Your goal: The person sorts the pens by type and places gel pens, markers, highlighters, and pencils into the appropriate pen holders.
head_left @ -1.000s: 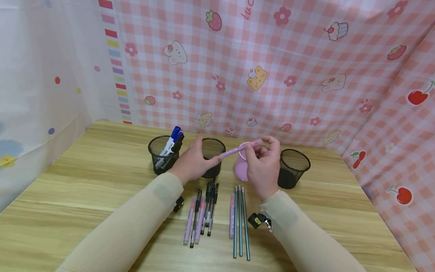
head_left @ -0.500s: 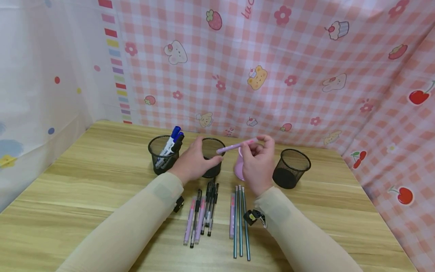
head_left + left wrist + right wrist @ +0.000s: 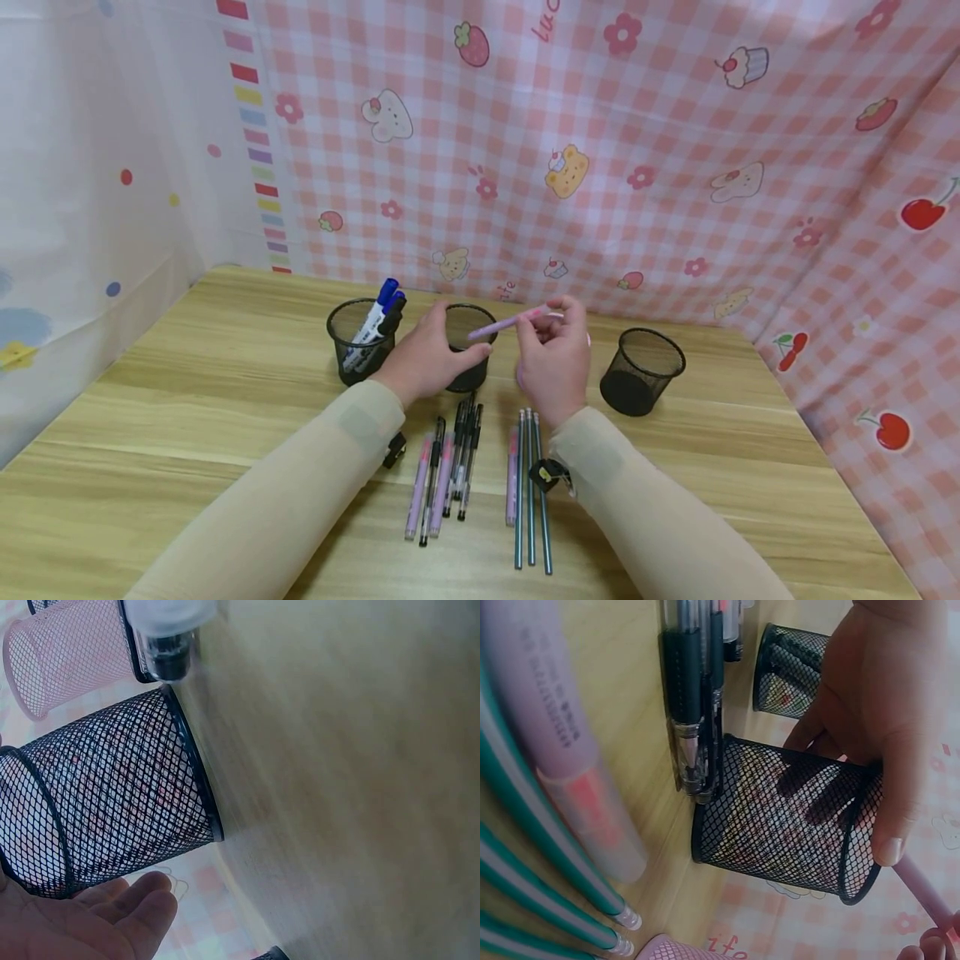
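My left hand (image 3: 423, 358) grips the second black mesh pen cup (image 3: 468, 377), its thumb at the rim and its other fingers around the far side in the right wrist view. My right hand (image 3: 557, 367) pinches a purple highlighter (image 3: 493, 327) by its pink capped end. The highlighter slants down to the left, its lower end over the mouth of that cup in the head view. Behind the right hand stands a pink mesh cup (image 3: 67, 664), mostly hidden in the head view.
A black mesh cup (image 3: 347, 343) with blue and black markers (image 3: 367, 325) stands left. Another black mesh cup (image 3: 637, 379) is at right. Black gel pens (image 3: 465, 454) and purple highlighters (image 3: 417, 492) lie in front, beside green pencils (image 3: 532, 492) and one highlighter (image 3: 512, 479).
My right hand has moved left with the highlighter, bringing its lower end from beside my left thumb to over the cup's mouth. The left hand has stayed put.
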Available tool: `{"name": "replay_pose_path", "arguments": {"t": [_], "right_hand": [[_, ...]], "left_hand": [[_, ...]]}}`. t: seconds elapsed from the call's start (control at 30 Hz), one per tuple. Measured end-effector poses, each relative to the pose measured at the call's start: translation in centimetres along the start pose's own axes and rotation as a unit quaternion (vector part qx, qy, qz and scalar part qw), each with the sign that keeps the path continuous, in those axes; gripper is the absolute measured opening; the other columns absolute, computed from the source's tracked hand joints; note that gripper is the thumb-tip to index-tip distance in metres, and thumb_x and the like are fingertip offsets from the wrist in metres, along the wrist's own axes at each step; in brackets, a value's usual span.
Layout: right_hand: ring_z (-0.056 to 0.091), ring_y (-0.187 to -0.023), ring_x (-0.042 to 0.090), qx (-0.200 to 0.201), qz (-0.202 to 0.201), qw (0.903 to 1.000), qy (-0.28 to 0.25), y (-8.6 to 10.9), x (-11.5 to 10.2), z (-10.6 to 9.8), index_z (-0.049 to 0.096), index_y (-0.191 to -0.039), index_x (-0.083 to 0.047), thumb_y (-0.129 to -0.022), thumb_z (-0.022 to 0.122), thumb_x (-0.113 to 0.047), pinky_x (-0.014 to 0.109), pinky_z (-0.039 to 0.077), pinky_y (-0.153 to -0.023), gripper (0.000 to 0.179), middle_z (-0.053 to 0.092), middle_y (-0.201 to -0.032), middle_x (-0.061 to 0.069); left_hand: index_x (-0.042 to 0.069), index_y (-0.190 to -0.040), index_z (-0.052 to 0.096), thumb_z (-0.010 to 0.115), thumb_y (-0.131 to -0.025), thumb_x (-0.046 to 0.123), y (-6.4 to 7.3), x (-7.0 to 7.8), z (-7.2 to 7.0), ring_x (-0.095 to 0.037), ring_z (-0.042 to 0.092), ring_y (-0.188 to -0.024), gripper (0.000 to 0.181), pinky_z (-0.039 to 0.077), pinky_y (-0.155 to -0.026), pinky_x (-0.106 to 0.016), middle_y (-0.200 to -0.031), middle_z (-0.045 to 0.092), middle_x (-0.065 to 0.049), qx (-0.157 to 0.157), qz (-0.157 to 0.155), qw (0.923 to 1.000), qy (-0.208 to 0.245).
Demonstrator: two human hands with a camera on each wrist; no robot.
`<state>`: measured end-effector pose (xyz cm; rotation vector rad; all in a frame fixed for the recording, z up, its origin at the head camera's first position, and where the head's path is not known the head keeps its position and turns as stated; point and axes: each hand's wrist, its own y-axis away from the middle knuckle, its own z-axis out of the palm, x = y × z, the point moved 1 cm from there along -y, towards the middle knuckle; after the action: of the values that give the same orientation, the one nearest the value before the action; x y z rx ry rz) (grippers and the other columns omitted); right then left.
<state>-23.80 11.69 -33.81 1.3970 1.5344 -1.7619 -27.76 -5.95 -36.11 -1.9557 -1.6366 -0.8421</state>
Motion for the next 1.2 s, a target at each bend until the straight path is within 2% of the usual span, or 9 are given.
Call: {"name": "replay_pose_path", "arguments": {"t": [0.27,0.57,0.83,1.03,1.2], "right_hand": [[0.062,-0.075,0.012,-0.026,0.032,0.9989,0.024,0.09,0.21,0.4,0.052,-0.122,-0.005,-0.098,0.072,-0.004,0.02,0.048,-0.063,0.031,0.076,-0.096,0.016],[0.069,-0.084,0.017,-0.057,0.048,0.996,0.049,0.27,0.52,0.64,0.053,-0.122,-0.002,-0.097,0.073,-0.005,0.022,0.052,-0.068,0.032,0.076,-0.1,0.016],[0.066,-0.073,0.015,-0.071,0.053,0.9944,0.057,0.5,0.74,0.82,0.054,-0.121,-0.005,-0.099,0.072,-0.007,0.024,0.053,-0.061,0.029,0.077,-0.1,0.017],[0.069,-0.073,0.023,-0.079,0.055,0.9935,0.061,0.65,0.66,0.8,0.058,-0.121,-0.004,-0.1,0.071,-0.008,0.023,0.053,-0.06,0.025,0.077,-0.101,0.018],[0.067,-0.067,0.017,-0.081,0.05,0.9928,0.073,0.73,0.65,0.79,0.061,-0.12,-0.003,-0.1,0.071,-0.009,0.022,0.051,-0.055,0.023,0.078,-0.099,0.019]], "left_hand": [[0.014,-0.17,0.011,0.061,-0.092,0.076,0.07,-0.1,-0.02,-0.041,0.042,-0.151,0.112,0.043,-0.117,-0.06,-0.174,0.024,-0.016,0.004,0.001,1.0,0.0],[0.015,-0.17,0.011,0.061,-0.092,0.076,-0.02,-0.12,-0.03,-0.04,0.043,-0.151,0.111,0.043,-0.117,-0.059,-0.174,0.024,-0.015,0.006,0.001,1.0,-0.003],[0.013,-0.17,0.011,0.062,-0.093,0.074,-0.03,-0.07,-0.01,-0.04,0.042,-0.152,0.111,0.042,-0.119,-0.059,-0.174,0.023,-0.016,0.007,0.003,1.0,-0.005],[0.014,-0.17,0.01,0.061,-0.092,0.075,-0.11,-0.09,-0.03,-0.039,0.04,-0.153,0.112,0.041,-0.119,-0.059,-0.174,0.024,-0.015,0.004,0.003,1.0,-0.005],[0.014,-0.17,0.011,0.061,-0.091,0.076,-0.18,-0.16,0.06,-0.039,0.041,-0.153,0.112,0.041,-0.119,-0.059,-0.174,0.025,-0.015,0.005,0.005,1.0,-0.006]]}}
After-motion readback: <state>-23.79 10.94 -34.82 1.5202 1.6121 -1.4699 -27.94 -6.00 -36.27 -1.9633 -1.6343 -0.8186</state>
